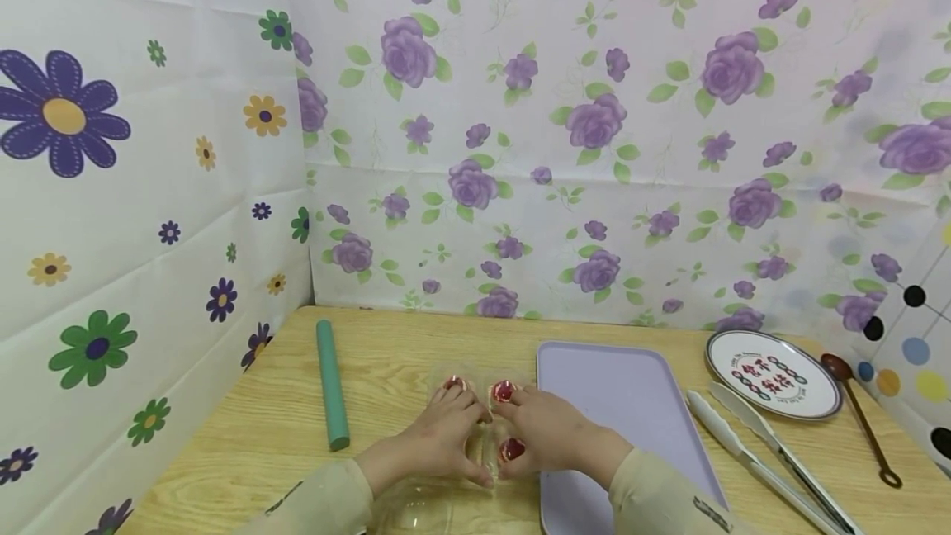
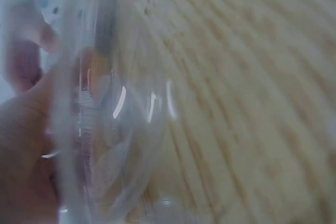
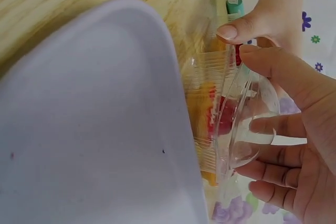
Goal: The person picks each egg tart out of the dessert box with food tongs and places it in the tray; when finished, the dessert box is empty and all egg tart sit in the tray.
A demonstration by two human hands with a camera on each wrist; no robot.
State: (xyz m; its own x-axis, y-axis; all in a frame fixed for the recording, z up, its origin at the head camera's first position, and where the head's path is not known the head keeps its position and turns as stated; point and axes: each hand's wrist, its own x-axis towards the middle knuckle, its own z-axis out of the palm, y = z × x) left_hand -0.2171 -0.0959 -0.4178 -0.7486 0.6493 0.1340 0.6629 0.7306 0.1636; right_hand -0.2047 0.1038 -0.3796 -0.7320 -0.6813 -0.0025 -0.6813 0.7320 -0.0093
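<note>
A clear plastic container with domed lids sits on the table, and small pastries with glossy red tops show inside it. On its left side my left hand presses on the lid, thumb stretched toward the middle. My right hand lies over the right side; in the right wrist view its spread fingers and thumb touch the clear dome. The two thumbs come close together at the near edge. Another clear plastic dome lies below my left wrist and fills much of the left wrist view.
A lilac tray lies right beside the container. Farther right are metal tongs, a white plate with red print and a brown ladle. A green cylinder lies at left. Flowered cloth walls stand behind and left.
</note>
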